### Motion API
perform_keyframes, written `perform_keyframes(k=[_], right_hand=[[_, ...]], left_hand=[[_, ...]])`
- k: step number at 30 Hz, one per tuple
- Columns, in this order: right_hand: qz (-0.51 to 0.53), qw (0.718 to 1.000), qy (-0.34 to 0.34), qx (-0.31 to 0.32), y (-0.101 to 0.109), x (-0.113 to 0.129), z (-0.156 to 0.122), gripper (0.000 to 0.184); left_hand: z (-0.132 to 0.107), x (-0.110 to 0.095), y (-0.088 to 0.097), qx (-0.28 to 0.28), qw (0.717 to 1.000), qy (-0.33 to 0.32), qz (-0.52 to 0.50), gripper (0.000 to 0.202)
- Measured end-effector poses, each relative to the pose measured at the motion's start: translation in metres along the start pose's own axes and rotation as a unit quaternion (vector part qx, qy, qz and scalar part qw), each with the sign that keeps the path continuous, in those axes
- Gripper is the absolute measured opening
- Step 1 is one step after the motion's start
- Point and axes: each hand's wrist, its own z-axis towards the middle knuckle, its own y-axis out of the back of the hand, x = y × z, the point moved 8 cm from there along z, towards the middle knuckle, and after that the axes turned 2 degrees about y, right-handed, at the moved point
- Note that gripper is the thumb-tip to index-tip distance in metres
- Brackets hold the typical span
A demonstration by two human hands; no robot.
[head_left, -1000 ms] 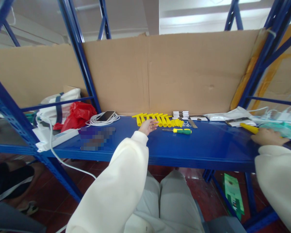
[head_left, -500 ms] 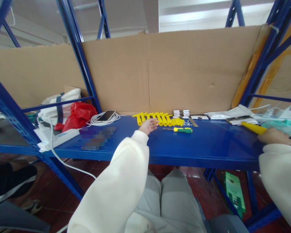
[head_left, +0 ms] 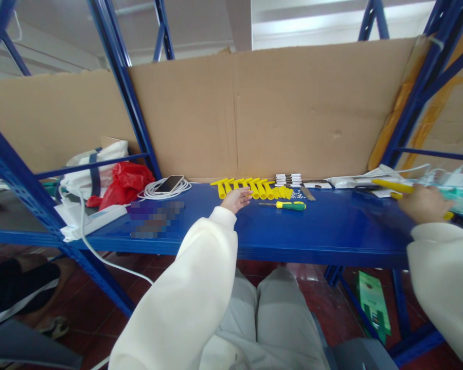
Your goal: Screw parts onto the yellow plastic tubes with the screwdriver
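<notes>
My left hand [head_left: 236, 200] rests palm up at the front of a row of yellow T-shaped plastic handles [head_left: 261, 189]. Its fingers are loosely apart, and I see nothing held in them. At the right end of the shelf, my right hand [head_left: 426, 203] is closed around yellow plastic handles [head_left: 392, 185]; one end points left and another bit shows behind the hand. Motion blurs this hand a little. Just right of my left hand lies a screwdriver [head_left: 291, 206] with a green and yellow grip. Small yellow pieces [head_left: 282, 193] end the row.
White stacked packs [head_left: 288, 180], tiny loose screws [head_left: 298, 194] and a flat brownish strip [head_left: 307, 193] lie behind the screwdriver. Leftward are a phone [head_left: 170, 183] on a coiled white cable, a red bag [head_left: 127, 182] and a power strip [head_left: 100, 218]. Cardboard [head_left: 285, 113] walls the back.
My right hand has moved left and slightly up from the right end, bringing the yellow handles with it. My left hand has stayed in place.
</notes>
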Motion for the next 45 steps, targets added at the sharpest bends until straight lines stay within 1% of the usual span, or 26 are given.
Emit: perform_keyframes(k=[3,5,9,15,18,20,23,27,30,32,34,38,41,45], right_hand=[[0.062,0.997,-0.047,0.007,0.009,0.011,-0.010,0.052],[0.100,0.994,-0.041,-0.003,0.018,0.027,-0.015,0.053],[0.166,0.985,0.003,-0.042,0.033,0.062,-0.024,0.055],[0.245,0.964,0.080,-0.065,0.046,0.115,-0.037,0.055],[0.287,0.945,0.134,-0.079,0.047,0.148,-0.047,0.053],[0.318,0.930,0.167,-0.084,0.042,0.173,-0.054,0.052],[0.364,0.900,0.213,-0.107,0.036,0.210,-0.065,0.047],[0.410,0.864,0.274,-0.106,0.033,0.258,-0.083,0.044],[0.420,0.857,0.288,-0.082,0.033,0.283,-0.096,0.045],[0.422,0.853,0.299,-0.067,0.032,0.292,-0.104,0.046],[0.423,0.847,0.316,-0.059,0.031,0.296,-0.112,0.046],[0.422,0.837,0.345,-0.045,0.024,0.296,-0.119,0.045],[0.432,0.828,0.358,-0.025,0.016,0.295,-0.121,0.044],[0.453,0.805,0.383,0.005,0.012,0.299,-0.125,0.045]], left_hand=[[-0.001,-0.001,0.000,-0.002,1.000,0.002,-0.002,0.023],[-0.002,-0.001,0.000,-0.004,1.000,0.004,-0.003,0.024],[-0.002,-0.001,0.000,-0.004,1.000,0.004,-0.007,0.024],[-0.001,0.000,0.001,-0.005,1.000,-0.003,-0.005,0.024],[-0.003,-0.002,0.000,-0.009,1.000,-0.005,-0.009,0.021],[-0.006,-0.003,-0.001,-0.012,1.000,-0.005,-0.014,0.017],[-0.009,-0.005,-0.002,-0.017,1.000,-0.006,-0.018,0.015],[-0.008,-0.006,0.000,-0.029,0.999,-0.020,-0.015,0.023],[-0.005,-0.009,0.003,-0.043,0.998,-0.046,-0.019,0.028],[-0.005,-0.011,0.004,-0.053,0.996,-0.065,-0.028,0.029],[-0.005,-0.013,0.007,-0.068,0.994,-0.079,-0.039,0.028],[-0.008,-0.017,0.011,-0.098,0.989,-0.099,-0.051,0.024],[-0.010,-0.019,0.014,-0.117,0.986,-0.111,-0.050,0.025],[-0.012,-0.021,0.017,-0.142,0.980,-0.121,-0.063,0.023]])
